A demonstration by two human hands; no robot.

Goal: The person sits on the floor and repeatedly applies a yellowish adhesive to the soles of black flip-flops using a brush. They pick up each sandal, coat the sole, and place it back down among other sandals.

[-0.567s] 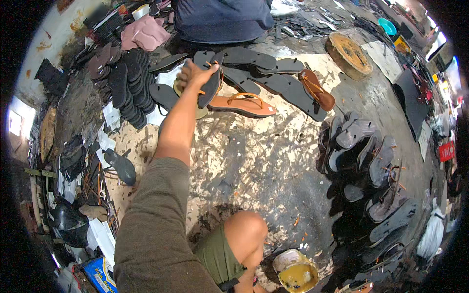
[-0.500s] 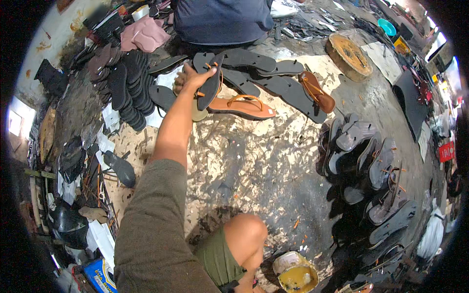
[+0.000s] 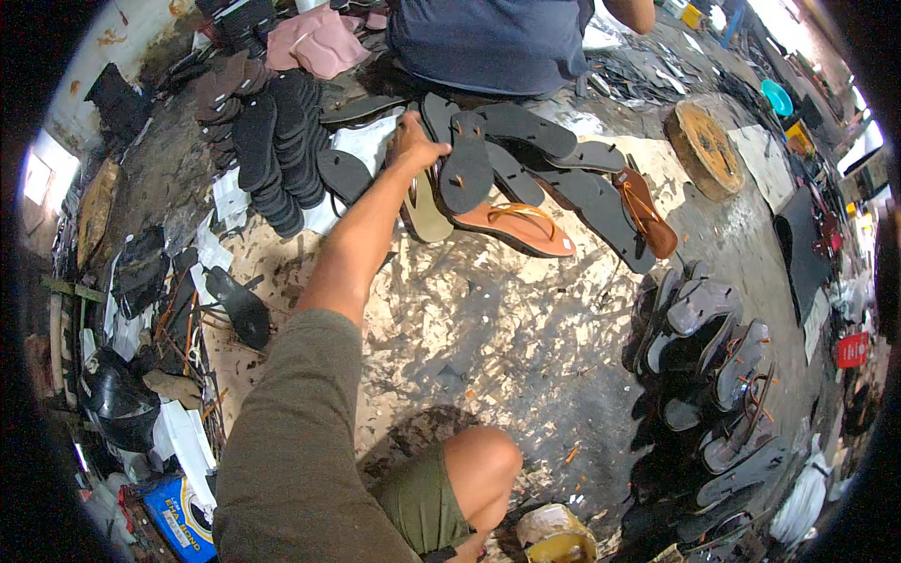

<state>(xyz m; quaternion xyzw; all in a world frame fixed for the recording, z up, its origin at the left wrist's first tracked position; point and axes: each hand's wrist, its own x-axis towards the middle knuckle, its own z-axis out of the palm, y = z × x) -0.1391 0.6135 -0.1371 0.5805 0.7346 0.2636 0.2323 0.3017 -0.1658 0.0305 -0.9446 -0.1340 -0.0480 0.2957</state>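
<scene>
My left hand (image 3: 415, 147) reaches out over the row of sandals at the far side. Its thumb is spread from the fingers and points at the edge of a black-soled sandal (image 3: 466, 178), which lies sole up with orange strap ends poking through. Right under the hand is an olive sandal (image 3: 428, 214), its far end hidden by the fingers. A tan sandal (image 3: 526, 230) with an orange strap lies to the right, partly under the upturned one. A brown sandal (image 3: 659, 230) rests on black soles (image 3: 601, 211) farther right. My right hand is out of view.
Stacked black soles (image 3: 282, 141) stand at the far left. Finished-looking sandals (image 3: 741, 366) line the right side. A round wooden block (image 3: 704, 150) sits at the far right, a yellowish tub (image 3: 556, 537) near my knee. Another person's back (image 3: 488, 47) is just beyond the row.
The sandal that my left hand held up on edge now lies sole up on the others. The hand has let go and sits over the olive sandal. The whole view has shifted.
</scene>
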